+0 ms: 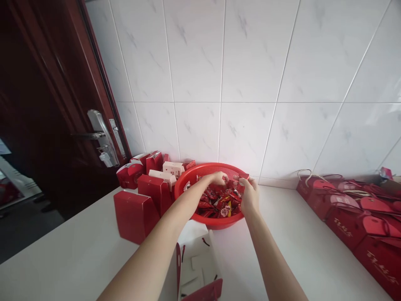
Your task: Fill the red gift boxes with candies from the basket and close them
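A red plastic basket with a mesh wall stands against the tiled wall, holding many wrapped candies, mostly red. My left hand is over the far part of the basket with its fingers curled down; what they hold, if anything, is hidden. At the right rim, my right hand pinches a small red candy packet between thumb and fingers. Nearest to me, below the basket, lies an opened gift box, its white inside facing up and dark red cord ends showing.
Several red and white boxes stand left of the basket. On the right, red gift boxes with cord handles form rows along the white table. A dark red door with a metal handle and keys is beyond the table's left edge.
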{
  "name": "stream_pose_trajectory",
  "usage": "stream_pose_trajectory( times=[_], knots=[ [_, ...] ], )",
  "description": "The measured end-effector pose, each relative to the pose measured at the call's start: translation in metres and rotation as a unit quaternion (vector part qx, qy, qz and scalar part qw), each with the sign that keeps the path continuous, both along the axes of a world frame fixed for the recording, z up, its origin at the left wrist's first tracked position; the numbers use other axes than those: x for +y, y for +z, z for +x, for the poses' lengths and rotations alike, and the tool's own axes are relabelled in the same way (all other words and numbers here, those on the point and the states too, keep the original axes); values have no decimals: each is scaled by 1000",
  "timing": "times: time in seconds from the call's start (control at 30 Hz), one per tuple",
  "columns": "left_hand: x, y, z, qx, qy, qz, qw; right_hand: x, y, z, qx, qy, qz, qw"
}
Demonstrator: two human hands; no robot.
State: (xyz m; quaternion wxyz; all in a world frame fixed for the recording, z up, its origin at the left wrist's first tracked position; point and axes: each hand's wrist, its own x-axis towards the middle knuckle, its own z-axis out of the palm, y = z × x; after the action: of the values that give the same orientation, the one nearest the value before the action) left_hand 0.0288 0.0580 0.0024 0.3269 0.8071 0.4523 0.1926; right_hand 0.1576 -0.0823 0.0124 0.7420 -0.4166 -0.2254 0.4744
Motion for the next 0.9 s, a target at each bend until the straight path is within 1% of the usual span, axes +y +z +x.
stream_pose_trajectory(
  times=[0.13, 0.2, 0.27, 0.43, 0.53, 0.6, 0.77, 0.9],
  knots=[
    [1, 24, -11, 27, -17, -11, 999, 0, 0, 2, 1, 15, 19, 1000],
    [-4, 31, -17, 21, -18, -2, 1000, 0, 0, 2, 5, 25, 36, 999],
    [-13, 33, -23, 0, -25, 9, 1000, -1, 1, 1, 13, 32, 45, 998],
    [-39, 28, -37, -53, -50, 14, 997, -1, 2, 1, 26, 48, 63, 997],
    [-47, 24, -40, -72, -59, 11, 996, -1, -1, 3, 25, 68, 84, 994],
    [-50, 21, -41, -92, -65, 12, 994, 0, -3, 4, 22, 78, 93, 992],
    [-51, 10, -40, -146, -48, 12, 988, 4, -8, 7, 31, 92, 104, 990],
    [-51, 7, -39, -205, -46, 7, 978, 5, -10, 7, 24, 99, 109, 989]
  ],
)
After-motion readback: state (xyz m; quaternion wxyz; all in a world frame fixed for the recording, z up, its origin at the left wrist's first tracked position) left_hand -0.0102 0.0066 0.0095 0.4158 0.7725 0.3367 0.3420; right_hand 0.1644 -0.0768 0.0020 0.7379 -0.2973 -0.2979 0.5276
